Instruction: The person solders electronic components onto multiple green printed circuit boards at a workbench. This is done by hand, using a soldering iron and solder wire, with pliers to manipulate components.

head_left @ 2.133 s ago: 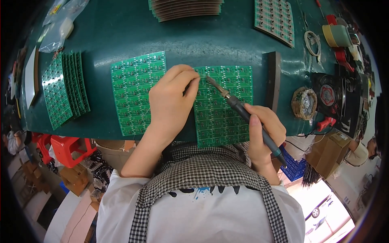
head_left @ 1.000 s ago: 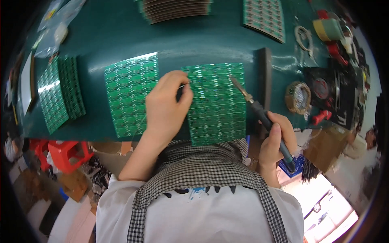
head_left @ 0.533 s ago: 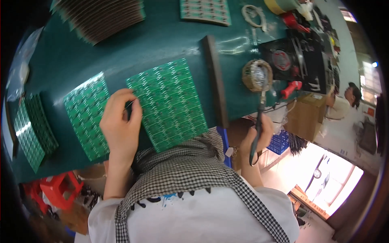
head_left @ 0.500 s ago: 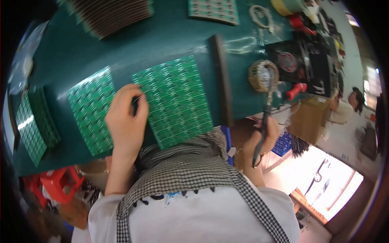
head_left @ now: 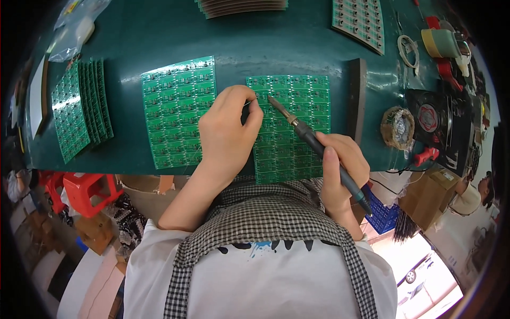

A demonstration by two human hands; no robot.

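my left hand [head_left: 229,129] pinched wire [head_left: 252,100], my right hand [head_left: 344,169] clasped the iron [head_left: 308,135], whose slipping might have scorched the board [head_left: 281,159].

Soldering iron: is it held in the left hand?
No, the right hand grips the soldering iron, its metal tip over a green circuit board.
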